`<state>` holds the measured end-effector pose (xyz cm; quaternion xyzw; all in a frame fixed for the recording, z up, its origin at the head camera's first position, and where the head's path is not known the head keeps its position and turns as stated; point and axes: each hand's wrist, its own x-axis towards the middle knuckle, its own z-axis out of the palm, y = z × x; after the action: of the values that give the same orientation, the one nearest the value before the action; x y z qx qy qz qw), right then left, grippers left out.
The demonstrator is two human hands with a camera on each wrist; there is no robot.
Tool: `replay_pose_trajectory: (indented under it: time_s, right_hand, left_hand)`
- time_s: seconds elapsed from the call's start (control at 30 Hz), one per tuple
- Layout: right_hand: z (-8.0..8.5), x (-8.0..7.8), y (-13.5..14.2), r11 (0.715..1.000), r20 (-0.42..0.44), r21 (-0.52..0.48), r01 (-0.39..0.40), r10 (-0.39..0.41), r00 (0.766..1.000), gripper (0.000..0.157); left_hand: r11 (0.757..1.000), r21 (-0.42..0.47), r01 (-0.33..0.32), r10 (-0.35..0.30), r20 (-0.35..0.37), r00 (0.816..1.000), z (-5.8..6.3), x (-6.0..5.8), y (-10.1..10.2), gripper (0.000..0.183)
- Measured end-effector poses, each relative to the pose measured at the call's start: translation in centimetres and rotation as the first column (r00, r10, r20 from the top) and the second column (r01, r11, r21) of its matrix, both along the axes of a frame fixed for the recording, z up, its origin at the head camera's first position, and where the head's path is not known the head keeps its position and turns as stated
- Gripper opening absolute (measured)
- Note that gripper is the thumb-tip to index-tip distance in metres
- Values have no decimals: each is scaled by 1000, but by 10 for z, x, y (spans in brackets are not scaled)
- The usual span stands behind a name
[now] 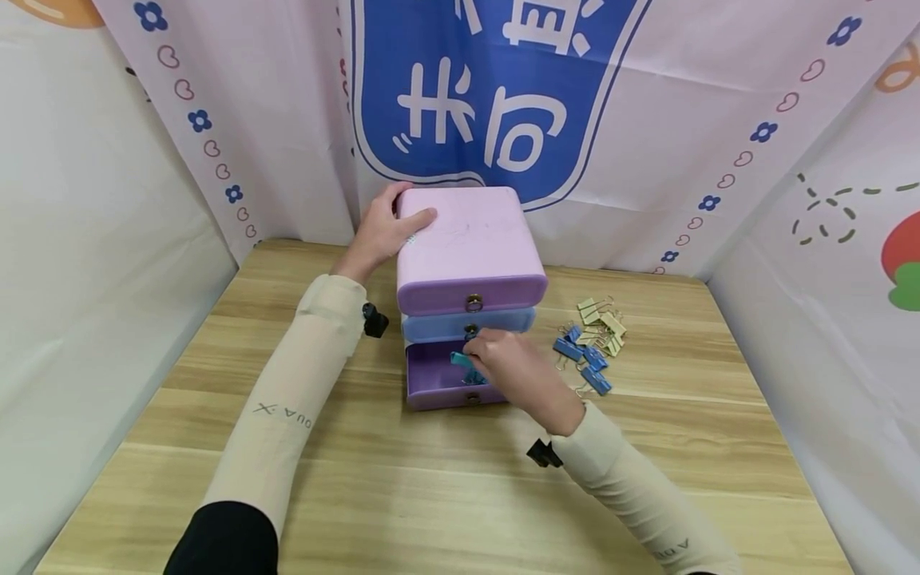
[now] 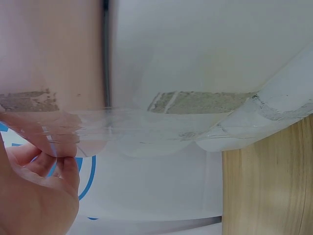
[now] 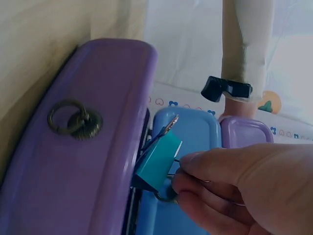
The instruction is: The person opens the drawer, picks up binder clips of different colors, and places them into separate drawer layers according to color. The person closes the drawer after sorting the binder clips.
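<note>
A small chest of drawers (image 1: 467,239) has a pink top, a purple upper drawer, a blue middle drawer (image 1: 431,326) and a purple bottom drawer (image 1: 434,401) pulled out. My left hand (image 1: 377,233) grips the chest's back left corner, its thumb lying on the top. Over the bottom drawer, my right hand (image 1: 519,369) pinches a teal binder clip (image 3: 160,159) by its wire handle. Beneath that clip, darker teal clips (image 1: 473,378) lie inside the drawer, partly hidden. In the right wrist view, the held clip overlaps the purple drawer front (image 3: 73,171) with its ring pull (image 3: 67,116).
Right of the chest, several blue binder clips (image 1: 596,379) and several yellow binder clips (image 1: 613,323) lie in a loose pile on the wooden table (image 1: 402,495). A printed cloth (image 1: 611,136) hangs close behind the chest, and white cloth walls stand on both sides.
</note>
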<state>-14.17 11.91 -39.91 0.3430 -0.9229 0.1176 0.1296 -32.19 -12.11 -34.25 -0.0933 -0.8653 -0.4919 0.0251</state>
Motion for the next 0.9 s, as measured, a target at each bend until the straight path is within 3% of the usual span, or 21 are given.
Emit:
replay_pose_trajectory:
  time_s: [0.23,0.57,0.9]
  right_hand:
    - [-10,-5,-14,1000,24,3,9,-9,1000,12]
    - [-26,-15,-31,998,-24,57,38,-36,999,12]
    - [-37,-19,-39,995,-68,95,21,-15,998,17]
  left_hand:
    - [1000,-1,-2,2,-8,1000,-1,0,0,85]
    - [1000,-10,-4,4,22,1000,2,1,0,87]
    - [1000,-11,-7,7,2,1000,0,0,1,86]
